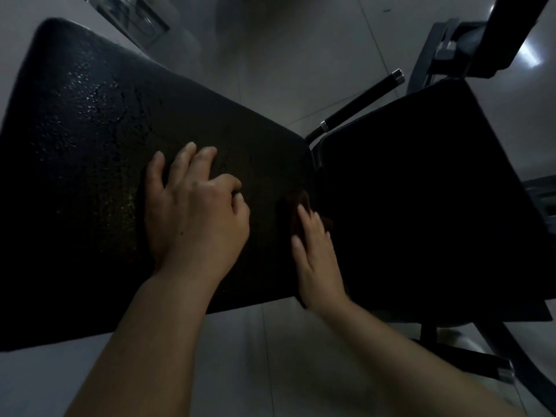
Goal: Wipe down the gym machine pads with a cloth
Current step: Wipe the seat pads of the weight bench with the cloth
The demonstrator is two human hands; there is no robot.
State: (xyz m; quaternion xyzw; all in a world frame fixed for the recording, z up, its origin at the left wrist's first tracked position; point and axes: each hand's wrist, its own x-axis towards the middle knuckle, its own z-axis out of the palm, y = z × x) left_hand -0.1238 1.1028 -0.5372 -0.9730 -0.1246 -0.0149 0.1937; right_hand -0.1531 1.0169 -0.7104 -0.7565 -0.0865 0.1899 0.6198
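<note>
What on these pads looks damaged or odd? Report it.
The long pad has cracked, flaking vinyl across its upper left surface, rough and glinting. The left hand rests beside that patch. The second pad is too dark to judge.

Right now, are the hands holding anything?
Left hand rests flat on the big pad, holding nothing. Right hand presses something dark, maybe a cloth; too dim to tell.

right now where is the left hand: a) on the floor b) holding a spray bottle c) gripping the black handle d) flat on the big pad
d: the left hand lies palm down on the big pad, fingers spread over it, while the black handle sits untouched beyond the pad's far edge.
</note>
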